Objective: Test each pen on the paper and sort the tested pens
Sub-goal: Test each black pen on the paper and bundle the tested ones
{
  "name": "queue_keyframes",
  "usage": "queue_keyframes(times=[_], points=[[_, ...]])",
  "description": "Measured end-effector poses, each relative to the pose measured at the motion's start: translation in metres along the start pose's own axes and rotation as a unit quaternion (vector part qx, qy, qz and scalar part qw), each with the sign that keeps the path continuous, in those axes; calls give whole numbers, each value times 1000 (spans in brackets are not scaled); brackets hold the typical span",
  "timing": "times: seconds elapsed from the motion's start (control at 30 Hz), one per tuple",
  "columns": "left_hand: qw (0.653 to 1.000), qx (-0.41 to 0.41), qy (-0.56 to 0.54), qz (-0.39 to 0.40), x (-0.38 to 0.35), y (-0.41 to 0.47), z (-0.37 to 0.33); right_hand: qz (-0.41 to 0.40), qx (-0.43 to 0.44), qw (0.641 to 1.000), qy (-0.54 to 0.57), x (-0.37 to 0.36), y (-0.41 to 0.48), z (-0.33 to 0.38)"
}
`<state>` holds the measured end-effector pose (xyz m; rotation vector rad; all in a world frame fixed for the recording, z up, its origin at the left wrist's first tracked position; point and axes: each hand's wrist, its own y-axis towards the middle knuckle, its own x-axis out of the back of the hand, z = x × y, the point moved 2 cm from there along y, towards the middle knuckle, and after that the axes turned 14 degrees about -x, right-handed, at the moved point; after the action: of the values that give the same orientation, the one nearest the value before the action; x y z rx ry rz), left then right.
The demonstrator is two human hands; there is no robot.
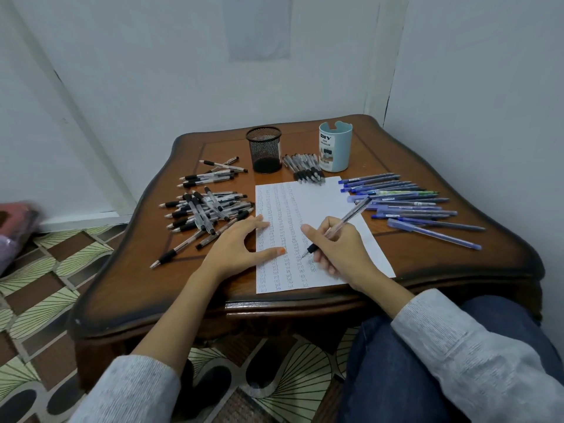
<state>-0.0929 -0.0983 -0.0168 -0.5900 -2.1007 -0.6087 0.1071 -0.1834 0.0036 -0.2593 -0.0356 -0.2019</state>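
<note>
A white sheet of paper (317,206), covered in columns of small scribbles, lies in the middle of the wooden table (427,264). My right hand (338,251) grips a clear pen with a black grip (341,222), its tip touching the paper. My left hand (241,245) rests flat with fingers spread on the paper's left edge. A loose heap of black-grip pens (204,209) lies to the left. A neat row of the same pens (305,167) lies behind the paper. Several blue pens (406,203) are spread out on the right.
A black mesh pen cup (265,149) and a light blue organizer cup (335,147) stand at the back of the table. White walls close in behind and on the right. Patterned floor lies to the left, and my knee in blue denim (427,361) is at the lower right.
</note>
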Motion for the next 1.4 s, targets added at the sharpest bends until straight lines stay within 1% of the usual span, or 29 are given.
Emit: queue_keyframes(times=[0.07, 0.2, 0.27, 0.33, 0.47, 0.5, 0.6, 0.7, 1.1, 1.23, 1.4], points=[[1000, -5, -2, -3, 0, 0, 1, -22, 19, 999, -23, -1, -2, -1], [1000, -4, -12, -5, 0, 1, 2, -107, 33, 991, -73, 2, -7, -3], [1000, -8, -14, -7, 0, 1, 2, -118, 52, 986, -109, 1, -7, -4], [1000, -9, -13, -9, -1, 1, 2, -101, 47, 986, -128, -1, -7, -3], [1000, -9, -17, -10, 0, 1, 3, -29, 0, 996, -79, 5, -1, -3], [1000, -9, -19, -10, 0, 1, 3, -30, 1, 997, -78, 6, 1, -4], [1000, -11, -17, -13, 1, 1, 2, -79, 53, 990, -103, 6, 2, -10], [1000, -12, -15, -15, -1, 2, 4, -84, 84, 986, -113, 5, 1, -12], [999, -17, -20, -21, -2, 1, 5, -56, 92, 986, -124, 3, 4, -13], [999, -19, -18, -23, -1, 1, 5, -65, 95, 988, -102, 5, 3, -12], [999, -18, -17, -22, 0, 1, 3, -59, 100, 987, -113, 3, 5, -13]])
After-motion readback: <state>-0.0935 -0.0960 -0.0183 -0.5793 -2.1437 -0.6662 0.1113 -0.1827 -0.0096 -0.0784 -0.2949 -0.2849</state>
